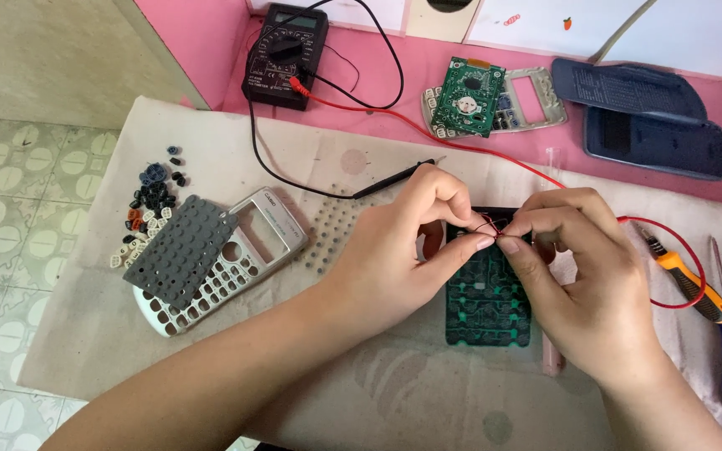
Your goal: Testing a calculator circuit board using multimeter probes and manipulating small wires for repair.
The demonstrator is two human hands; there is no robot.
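At centre, over the green circuit board [488,305], left hand [403,250] and right hand [578,276] pinch thin red wires [488,225] between closed fingers. Step: joining wire ends; next move likely needs steady twisting. Multimeter [286,54] at 11 o'clock.

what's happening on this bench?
A person is pinching thin wires between left hand and right hand, right over a green circuit board. A taken-apart calculator front with its grey key mat lies to the left; a multimeter sits at the back.
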